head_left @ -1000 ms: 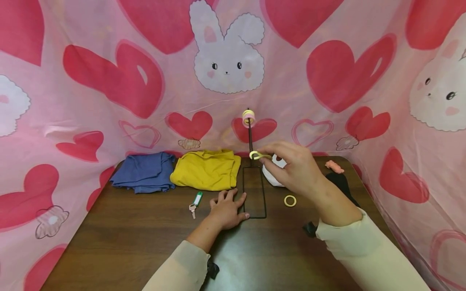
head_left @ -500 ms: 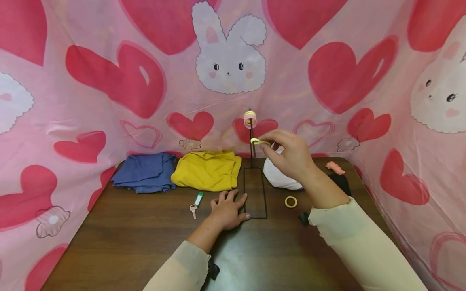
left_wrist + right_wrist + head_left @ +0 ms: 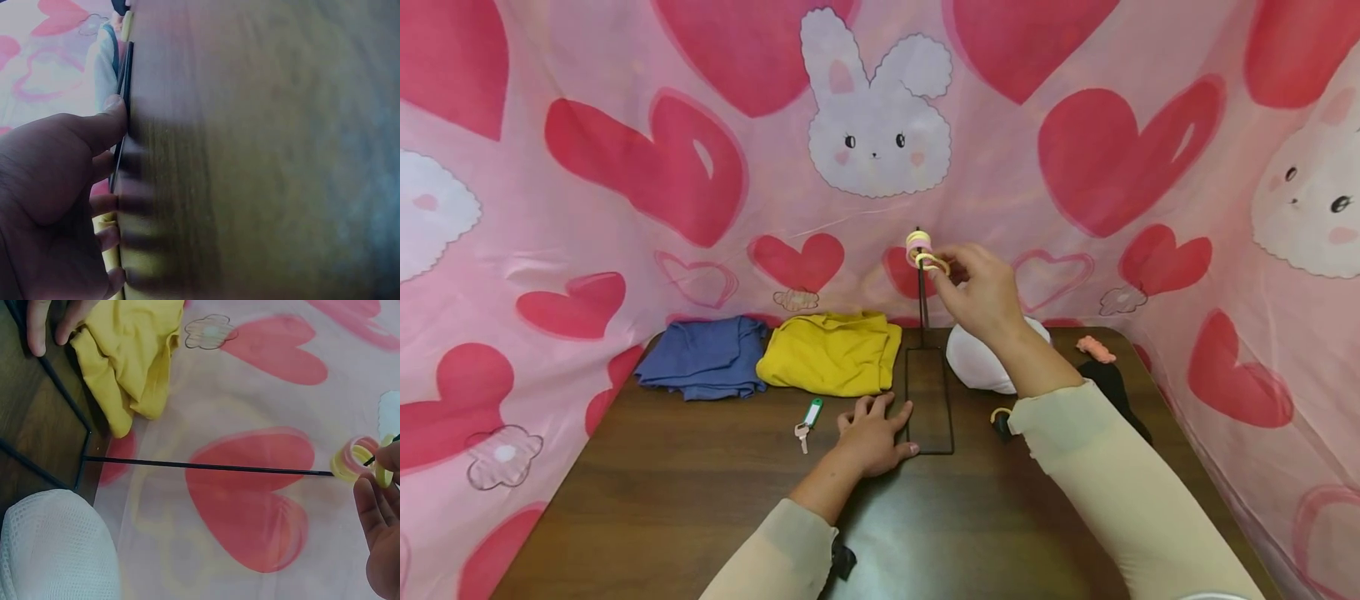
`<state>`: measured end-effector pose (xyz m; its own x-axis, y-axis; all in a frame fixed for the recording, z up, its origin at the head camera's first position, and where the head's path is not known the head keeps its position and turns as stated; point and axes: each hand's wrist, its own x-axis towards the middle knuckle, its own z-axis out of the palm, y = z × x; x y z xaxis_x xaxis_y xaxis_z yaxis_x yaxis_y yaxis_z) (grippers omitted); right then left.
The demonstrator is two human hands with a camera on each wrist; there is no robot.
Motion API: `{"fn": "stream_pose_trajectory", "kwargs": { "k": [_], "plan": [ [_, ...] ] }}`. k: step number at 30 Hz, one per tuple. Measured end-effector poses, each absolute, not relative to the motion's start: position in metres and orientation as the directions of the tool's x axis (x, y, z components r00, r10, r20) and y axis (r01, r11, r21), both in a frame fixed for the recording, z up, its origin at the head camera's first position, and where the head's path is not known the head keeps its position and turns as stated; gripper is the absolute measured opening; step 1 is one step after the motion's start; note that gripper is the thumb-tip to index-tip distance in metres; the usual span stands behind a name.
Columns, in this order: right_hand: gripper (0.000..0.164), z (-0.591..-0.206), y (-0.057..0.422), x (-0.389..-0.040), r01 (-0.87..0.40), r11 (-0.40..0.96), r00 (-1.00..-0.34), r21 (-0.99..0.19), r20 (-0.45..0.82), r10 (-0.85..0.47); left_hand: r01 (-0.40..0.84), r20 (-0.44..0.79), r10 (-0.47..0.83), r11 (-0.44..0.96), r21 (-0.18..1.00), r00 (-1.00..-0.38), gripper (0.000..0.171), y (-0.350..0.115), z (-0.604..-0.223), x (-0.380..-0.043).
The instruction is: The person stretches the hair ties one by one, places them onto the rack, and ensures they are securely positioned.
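Note:
A black wire stand has a rectangular base on the table and a tall upright rod. Near its top hang several pink and yellow rings. My right hand pinches a yellow ring between thumb and fingers, right at the rod's upper end and close beside the hanging rings. In the right wrist view, the held ring overlaps the rod's tip. My left hand lies with fingers spread at the left side of the base, its thumb and fingertips touching the wire.
Another yellow ring lies on the table, partly behind the right wrist camera. A key with a green tag, folded blue cloth, yellow cloth, white mesh item, black item and orange bundle lie around.
My right hand has risen with the yellow ring from midway along the stand to its upper end. The left hand has stayed on the base.

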<state>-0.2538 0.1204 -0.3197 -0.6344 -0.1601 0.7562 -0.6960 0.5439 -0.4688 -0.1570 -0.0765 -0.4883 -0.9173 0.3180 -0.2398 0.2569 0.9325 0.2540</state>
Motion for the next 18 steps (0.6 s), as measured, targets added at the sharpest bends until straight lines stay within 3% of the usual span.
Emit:
{"fn": "stream_pose_trajectory", "kwargs": {
  "k": [7, 18],
  "plan": [
    [0.029, -0.324, 0.12, -0.259, -0.692, 0.507, -0.654, -0.514, 0.744, -0.139, 0.251, -0.247, 0.314, 0.934, 0.255, -0.917, 0.074, -0.075, -0.489, -0.157],
    [0.027, -0.344, 0.139, -0.232, -0.699, 0.519, -0.653, -0.492, 0.735, -0.183, 0.252, -0.26, 0.316, 0.935, 0.251, -0.913, 0.074, -0.075, -0.488, -0.159]
  ]
}}
